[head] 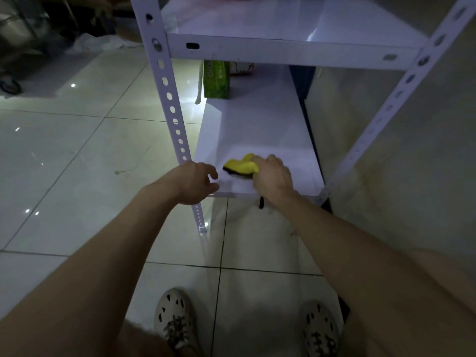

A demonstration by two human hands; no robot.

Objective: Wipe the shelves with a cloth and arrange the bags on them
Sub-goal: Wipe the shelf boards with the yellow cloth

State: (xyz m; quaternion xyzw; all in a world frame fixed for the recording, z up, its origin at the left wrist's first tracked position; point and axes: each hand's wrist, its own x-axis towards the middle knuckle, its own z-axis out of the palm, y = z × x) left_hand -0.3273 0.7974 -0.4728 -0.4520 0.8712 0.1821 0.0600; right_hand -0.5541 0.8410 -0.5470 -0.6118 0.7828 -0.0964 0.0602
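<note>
Right hand [273, 176] is clamped over a yellow cloth [241, 166], pressed flat on the near front part of the lower shelf [257, 124]. Left hand [195, 182] is empty, fingers spread apart, held just beside the front left post [177, 130] at the shelf's front corner; contact with the post cannot be told.

Head view, looking down:
- Cloth is bunched, yellow on top with a dark underside showing at its left edge. A short dark strap hangs below the shelf lip under the right wrist.
- Green bag [215, 79] is stood upright at the back left of the lower shelf, well apart from the cloth. Behind it a pale bag [242, 68] is partly hidden by the upper shelf [283, 21].
- Upper shelf is seen bare in its near part; something pink at its far edge is cut off by the frame.
- Light is dim; dust or streaks on the shelf cannot be judged.

Step in hand, judged: wiping of the lower shelf. Best done with the cloth kept flat under the palm, strokes overlapped from back to front, corners reached, and the bags shifted so the patch beneath them is wiped too. The frame could be steadied with the free hand.

Count: two hands, one cloth, two shelves, two bags seen, two shoes [175, 320].
</note>
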